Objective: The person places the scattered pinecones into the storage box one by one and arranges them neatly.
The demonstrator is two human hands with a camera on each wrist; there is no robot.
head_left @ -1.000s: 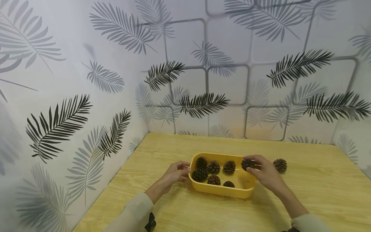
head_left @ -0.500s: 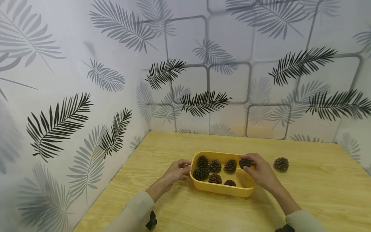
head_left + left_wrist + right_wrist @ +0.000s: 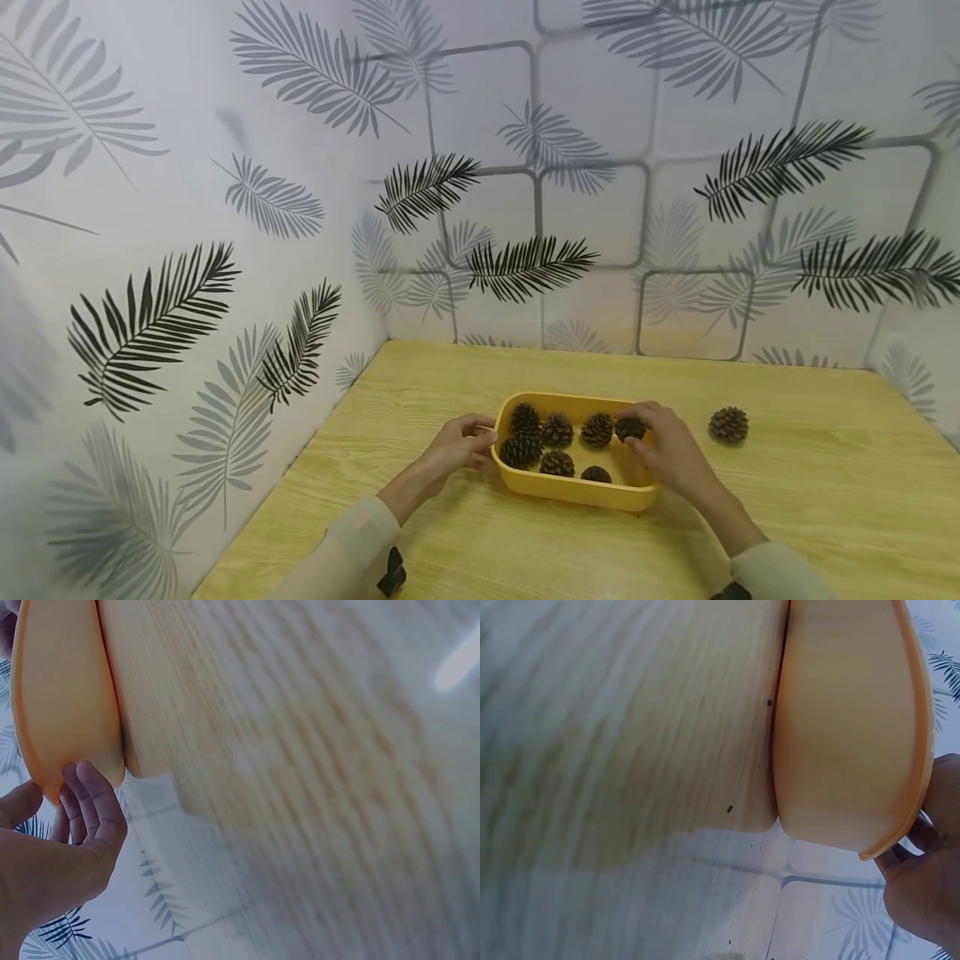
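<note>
A yellow plastic bin (image 3: 577,492) sits on the table with several brown pine cones (image 3: 557,431) in it. At its left end my left hand (image 3: 455,446) grips the rim, thumb at the edge and fingers (image 3: 96,799) against the outer wall. Inside the right end, my right hand (image 3: 670,446) pinches a dark pine cone (image 3: 628,430) between thumb and fingers, low within the walls. In the right wrist view the bin wall hides that cone, and the right hand (image 3: 930,877) reaches over the rim. One more pine cone (image 3: 728,425) lies on the table, right of the bin.
The wood-grain table (image 3: 420,550) meets leaf-patterned walls (image 3: 495,208) at the back and left. Small dark crumbs (image 3: 730,809) lie on the table beside the bin.
My right hand has moved left and down into the bin with the pine cone, from over the right rim. My left hand stays at the left end.
</note>
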